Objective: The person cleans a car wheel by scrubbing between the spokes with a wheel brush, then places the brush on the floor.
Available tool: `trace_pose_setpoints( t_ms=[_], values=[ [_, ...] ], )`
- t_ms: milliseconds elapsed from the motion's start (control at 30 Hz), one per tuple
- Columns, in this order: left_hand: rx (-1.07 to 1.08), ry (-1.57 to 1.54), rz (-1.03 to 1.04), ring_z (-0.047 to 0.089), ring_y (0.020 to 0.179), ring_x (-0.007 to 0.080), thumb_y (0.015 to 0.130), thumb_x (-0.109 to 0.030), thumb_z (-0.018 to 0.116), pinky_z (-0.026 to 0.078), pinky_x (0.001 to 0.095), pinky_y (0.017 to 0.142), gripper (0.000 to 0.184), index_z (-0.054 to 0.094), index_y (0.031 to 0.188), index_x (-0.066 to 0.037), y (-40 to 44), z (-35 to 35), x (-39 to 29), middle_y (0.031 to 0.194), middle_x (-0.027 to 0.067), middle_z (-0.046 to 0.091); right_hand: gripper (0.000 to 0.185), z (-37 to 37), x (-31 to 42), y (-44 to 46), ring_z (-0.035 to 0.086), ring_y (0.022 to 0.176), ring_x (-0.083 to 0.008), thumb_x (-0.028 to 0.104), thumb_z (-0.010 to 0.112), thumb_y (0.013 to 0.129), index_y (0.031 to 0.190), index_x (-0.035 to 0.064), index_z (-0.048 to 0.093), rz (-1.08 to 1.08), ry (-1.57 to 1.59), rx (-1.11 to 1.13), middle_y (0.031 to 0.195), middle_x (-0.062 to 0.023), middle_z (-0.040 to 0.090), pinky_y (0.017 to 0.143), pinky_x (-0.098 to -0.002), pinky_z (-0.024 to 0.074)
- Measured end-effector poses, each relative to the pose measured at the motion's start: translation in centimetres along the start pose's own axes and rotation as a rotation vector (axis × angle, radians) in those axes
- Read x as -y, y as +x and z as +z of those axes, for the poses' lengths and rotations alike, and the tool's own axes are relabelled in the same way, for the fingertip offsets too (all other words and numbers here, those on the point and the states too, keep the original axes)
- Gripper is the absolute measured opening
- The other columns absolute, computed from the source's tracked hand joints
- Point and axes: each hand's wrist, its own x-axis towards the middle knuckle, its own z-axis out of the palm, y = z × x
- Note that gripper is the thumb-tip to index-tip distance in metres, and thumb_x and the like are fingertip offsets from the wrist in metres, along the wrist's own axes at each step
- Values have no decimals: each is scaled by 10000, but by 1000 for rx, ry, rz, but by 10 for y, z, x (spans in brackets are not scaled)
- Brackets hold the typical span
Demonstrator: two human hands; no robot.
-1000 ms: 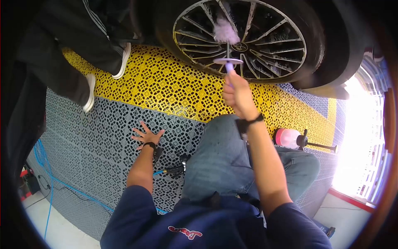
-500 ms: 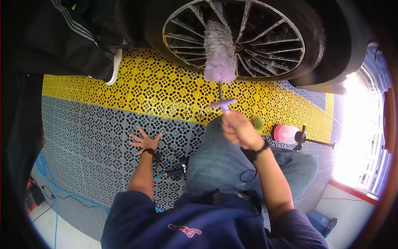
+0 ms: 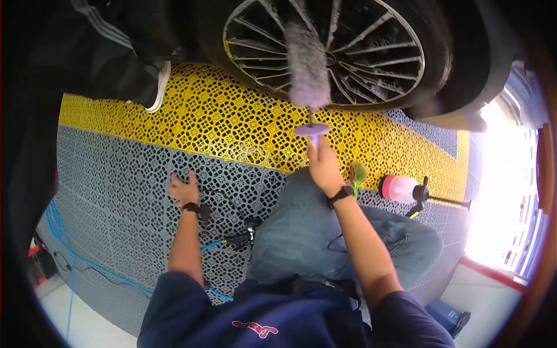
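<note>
Gripping fluffy brush [image 3: 308, 69] w/ R hand [image 3: 326, 169] — nr wheel [image 3: 342, 58]

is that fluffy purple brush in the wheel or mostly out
Mostly out: the fluffy purple brush head shows almost whole before the round silver-spoked wheel. Cannot tell if its tip sits between spokes.

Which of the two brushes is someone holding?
The fluffy purple-grey brush, held in the right hand. The other, a green brush with a rounded head, sits near the pink bottle, no hand on it.
</note>
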Motion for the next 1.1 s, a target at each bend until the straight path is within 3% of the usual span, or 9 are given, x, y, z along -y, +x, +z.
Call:
trace_pose_setpoints(
  t_ms=[133,200,333,567,633,667,900,1000,1100],
  values=[
    [-239,-97,-221,13,1446,520,771,-806,565,197,765,1036,1068,70,1577,-309,59,-22,61,1615,214,-5,409,-7,19,-13,625,709,-480,210,490,993,1343,4,447,54,-460,-191,799,-292,649,614,-564,482],
    [4,-15,-301,-122,1470,476,729,-854,555,135,801,1031,1156,-43,1576,-342,92,-12,90,1624,185,-145,369,-3,16,12,622,697,-482,218,495,995,1293,3,472,-15,-513,-257,776,-290,643,597,-561,480],
    [-8,36,-334,-176,1436,531,689,-908,512,228,727,1071,1221,-112,1568,-335,72,-13,84,1615,160,-211,257,25,73,85,603,645,-478,234,488,1013,1064,-13,540,-102,-497,-326,720,-274,626,547,-536,455],
    [105,-23,-335,-232,1421,527,732,-840,567,292,748,1026,1208,-211,1530,-374,74,-28,73,1591,146,-288,284,30,72,-15,437,450,-65,257,385,1057,907,50,508,119,-197,-124,581,28,482,425,-252,351],
    [110,-22,-340,-236,1418,528,725,-849,564,283,749,1030,1214,-208,1531,-373,75,-30,73,1590,148,-291,258,40,88,-57,405,459,-46,290,422,1062,904,92,472,279,51,-97,614,43,457,423,-215,347],
    [117,-11,-342,-240,1416,530,717,-857,561,274,750,1034,1220,-205,1533,-372,75,-30,73,1588,151,-293,286,42,90,-76,553,473,-135,251,422,1052,1025,2,561,334,19,-61,568,-35,553,449,-297,419],
    [89,-60,-323,-219,1447,476,652,-916,539,145,864,967,1251,-188,1530,-400,82,-19,87,1591,114,-302,256,45,130,-99,612,522,-197,223,447,1036,957,5,557,248,-191,91,595,-73,584,504,-348,459],
    [72,-75,-303,-223,1438,494,656,-915,536,173,854,978,1250,-184,1533,-391,90,-11,90,1590,122,-299,311,47,125,-45,541,482,-128,271,424,1055,913,18,538,258,-5,59,579,-26,540,460,-294,420],
    [61,-76,-283,-230,1427,511,660,-915,530,200,839,990,1250,-184,1535,-381,93,-9,95,1589,132,-295,351,66,154,33,311,405,-63,395,415,1058,823,135,430,446,605,218,575,51,364,352,-237,232]
  ],
)
